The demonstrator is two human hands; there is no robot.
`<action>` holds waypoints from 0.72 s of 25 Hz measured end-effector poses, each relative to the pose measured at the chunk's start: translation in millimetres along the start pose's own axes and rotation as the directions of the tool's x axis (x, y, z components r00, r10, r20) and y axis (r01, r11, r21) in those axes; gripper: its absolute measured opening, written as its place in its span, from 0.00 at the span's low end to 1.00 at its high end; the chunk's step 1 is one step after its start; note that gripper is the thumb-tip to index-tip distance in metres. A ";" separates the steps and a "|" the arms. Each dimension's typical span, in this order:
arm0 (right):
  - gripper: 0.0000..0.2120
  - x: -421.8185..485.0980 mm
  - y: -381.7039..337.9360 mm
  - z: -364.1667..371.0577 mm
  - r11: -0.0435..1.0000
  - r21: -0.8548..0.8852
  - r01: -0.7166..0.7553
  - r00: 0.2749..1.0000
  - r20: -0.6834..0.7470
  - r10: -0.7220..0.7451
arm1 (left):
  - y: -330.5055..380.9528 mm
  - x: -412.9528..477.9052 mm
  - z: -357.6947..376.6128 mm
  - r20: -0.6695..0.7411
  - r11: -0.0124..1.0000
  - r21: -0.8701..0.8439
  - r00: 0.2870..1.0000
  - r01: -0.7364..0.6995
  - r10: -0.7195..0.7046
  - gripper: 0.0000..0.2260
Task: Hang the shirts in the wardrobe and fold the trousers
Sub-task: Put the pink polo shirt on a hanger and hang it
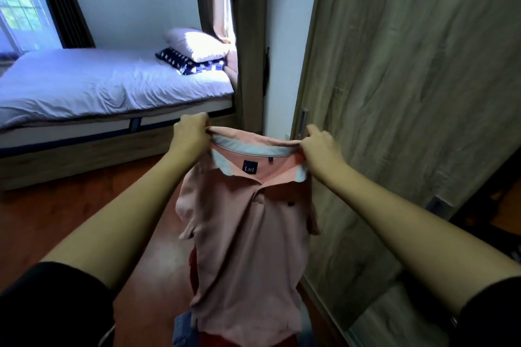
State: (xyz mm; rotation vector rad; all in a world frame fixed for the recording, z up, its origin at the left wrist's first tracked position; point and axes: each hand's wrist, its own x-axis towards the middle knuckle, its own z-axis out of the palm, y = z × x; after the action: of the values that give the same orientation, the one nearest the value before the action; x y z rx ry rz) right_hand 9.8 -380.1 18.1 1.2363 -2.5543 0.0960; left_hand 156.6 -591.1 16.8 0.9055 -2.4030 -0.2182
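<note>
Collar of pink polo shirt pinched by my left hand and right hand; either pinch loosening could drop it below them.

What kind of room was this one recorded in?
Probably a home bedroom: a made bed with stacked pillows by a window, and a tall wood-grain door, likely the wardrobe's, beside the pink polo shirt being held up.
</note>
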 end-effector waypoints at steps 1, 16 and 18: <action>0.10 -0.3 3.6 -12.7 0.999 -0.045 -0.027 1.000 0.009 0.027 | 10.5 0.9 -15.3 -0.034 1.000 -0.009 0.999 -0.016 0.016 0.11; 0.12 -85.4 102.3 -193.5 0.969 -0.056 -0.239 0.971 -0.021 0.239 | 169.1 12.3 -100.8 -0.272 0.782 -0.416 0.883 -0.465 0.381 0.13; 0.15 -107.2 119.1 -202.0 0.937 0.134 -0.321 0.939 -0.080 0.333 | 193.0 8.3 -97.0 -0.109 0.694 -0.471 0.816 -0.545 0.567 0.14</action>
State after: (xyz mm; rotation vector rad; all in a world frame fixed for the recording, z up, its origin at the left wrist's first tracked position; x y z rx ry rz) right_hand 28.2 -186.2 187.0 0.8055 -2.6719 0.3783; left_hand 97.2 -445.9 165.5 -0.0809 -2.3686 -0.5734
